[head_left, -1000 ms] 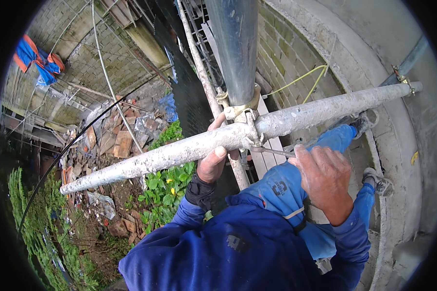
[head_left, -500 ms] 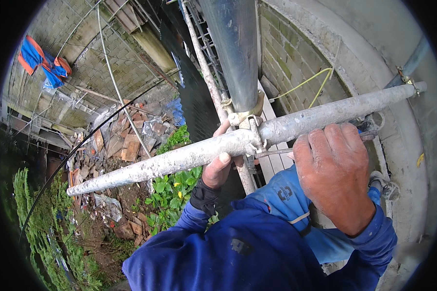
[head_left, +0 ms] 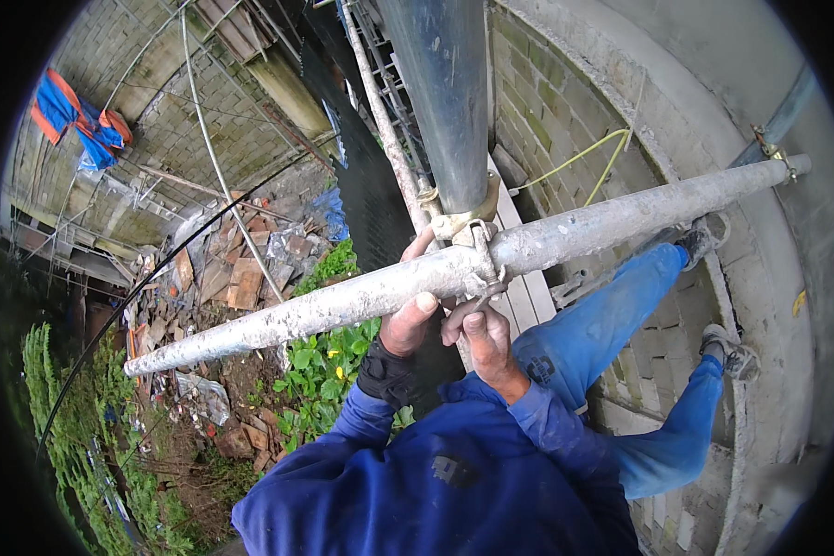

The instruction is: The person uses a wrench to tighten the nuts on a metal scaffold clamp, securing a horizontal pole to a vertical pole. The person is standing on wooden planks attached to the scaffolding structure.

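Observation:
A whitish, crusted scaffold pipe runs across in front of me. A metal scaffold clamp joins it to a thick upright pipe. My left hand, with a black band at the wrist, grips the crusted pipe just left of the clamp, thumb on the near side and fingers behind. Just below the clamp, my right hand is closed around a wrench. The wrench's end is at the clamp's bolt; most of the tool is hidden by my fingers or foreshortened.
A second clamp holds the pipe's right end to another tube. Below on the left lie rubble and green plants. A curved concrete ledge borders the right, near my shoes. Grey planks lie beneath the clamp.
My right hand has swung left and down from the wrench's far right side to close below the clamp, turning the wrench with it. My left hand keeps its grip on the pipe.

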`<state>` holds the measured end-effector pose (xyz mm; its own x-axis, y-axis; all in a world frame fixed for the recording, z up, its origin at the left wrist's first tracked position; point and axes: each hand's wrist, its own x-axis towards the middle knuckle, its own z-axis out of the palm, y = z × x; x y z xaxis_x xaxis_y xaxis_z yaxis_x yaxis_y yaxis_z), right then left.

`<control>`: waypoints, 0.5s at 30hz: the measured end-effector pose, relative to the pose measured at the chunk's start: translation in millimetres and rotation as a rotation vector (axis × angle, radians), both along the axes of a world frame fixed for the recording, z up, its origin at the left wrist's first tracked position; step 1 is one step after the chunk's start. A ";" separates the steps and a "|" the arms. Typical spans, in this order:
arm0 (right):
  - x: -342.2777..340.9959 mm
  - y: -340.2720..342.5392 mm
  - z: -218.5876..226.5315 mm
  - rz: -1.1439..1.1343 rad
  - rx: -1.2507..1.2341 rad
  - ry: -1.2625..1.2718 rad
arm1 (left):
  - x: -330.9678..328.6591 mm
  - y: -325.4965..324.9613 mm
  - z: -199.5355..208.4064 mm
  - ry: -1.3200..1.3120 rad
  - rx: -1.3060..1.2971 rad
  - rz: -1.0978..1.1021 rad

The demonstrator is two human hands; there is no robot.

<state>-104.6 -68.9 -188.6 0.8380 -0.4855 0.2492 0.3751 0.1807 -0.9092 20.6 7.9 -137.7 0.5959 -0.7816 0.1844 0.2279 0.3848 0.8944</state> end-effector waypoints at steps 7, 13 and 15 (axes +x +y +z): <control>3.1 -15.5 19.1 0.009 -0.220 0.006 | 1.1 2.2 3.5 -0.035 0.051 0.021; -8.1 -14.7 22.7 0.319 -0.126 -0.141 | -4.1 0.4 7.7 -0.043 0.021 0.000; -20.7 -21.5 33.4 0.142 -0.451 -0.014 | -3.8 2.4 3.4 0.007 0.017 0.012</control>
